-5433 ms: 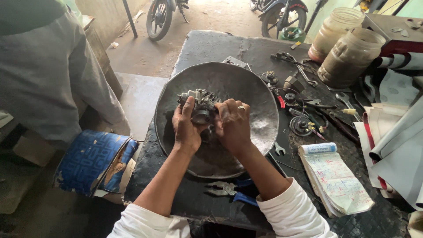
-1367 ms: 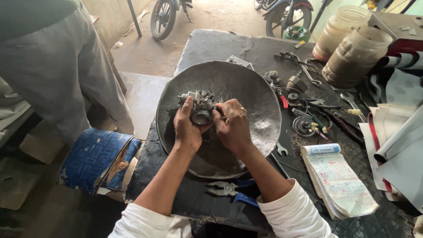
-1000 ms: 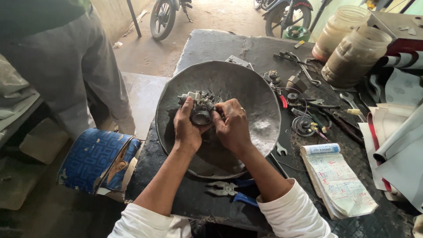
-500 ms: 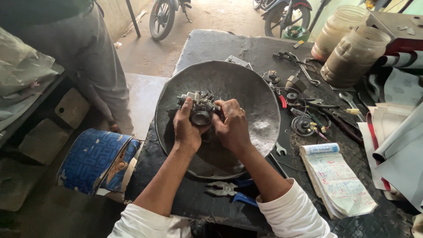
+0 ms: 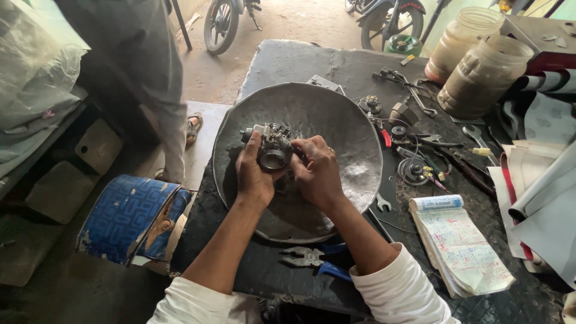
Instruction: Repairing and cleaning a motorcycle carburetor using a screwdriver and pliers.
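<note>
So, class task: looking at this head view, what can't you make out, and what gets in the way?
- Underside of the carburettor: covered by the left hand and right hand.
- Right fingertips: curled behind the part.
- Pliers: handles partly under the right forearm.
- Notebook writing: too small.
- Small parts by the jars: too small and tangled.
- Bystander: cut off by the top edge.

- white long sleeves, pushed up toward the elbows, cuffs kinda bunched
- forearms bare below that
- left hand (image 5: 255, 174) no gloves
- right hand (image 5: 318, 174) has a thin ring on one finger
</note>
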